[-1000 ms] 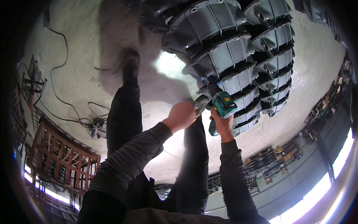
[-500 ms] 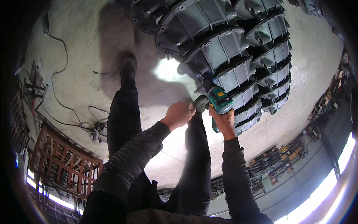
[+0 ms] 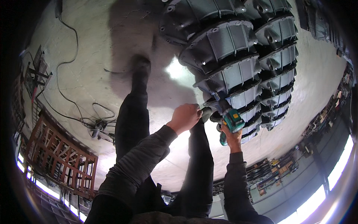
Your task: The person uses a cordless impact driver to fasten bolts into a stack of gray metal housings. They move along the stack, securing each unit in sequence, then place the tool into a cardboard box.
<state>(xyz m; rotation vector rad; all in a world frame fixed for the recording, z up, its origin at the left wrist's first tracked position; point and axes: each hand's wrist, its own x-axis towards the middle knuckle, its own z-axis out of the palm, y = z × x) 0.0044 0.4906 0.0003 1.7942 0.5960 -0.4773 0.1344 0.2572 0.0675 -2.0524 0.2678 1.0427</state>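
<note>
My right hand (image 3: 232, 136) grips a teal power tool (image 3: 232, 121) whose nose points at the grey metal housings (image 3: 231, 74) stacked in rows on the concrete floor. My left hand (image 3: 185, 117) is closed around a small dark part (image 3: 206, 113) pressed against the edge of the nearest housing, just left of the tool. Both forearms wear dark grey sleeves. My legs in dark trousers (image 3: 130, 123) stand to the left of the stack.
Black cables (image 3: 71, 108) trail across the concrete floor (image 3: 93, 48) at the left. A reddish metal frame rack (image 3: 56, 160) stands at the lower left. Shelving with assorted items (image 3: 276, 168) and bright windows (image 3: 335, 171) line the lower right rim.
Both hands and the tool have stayed at the same housing; the view has shifted slightly, with the stack sitting a little higher in the picture.
</note>
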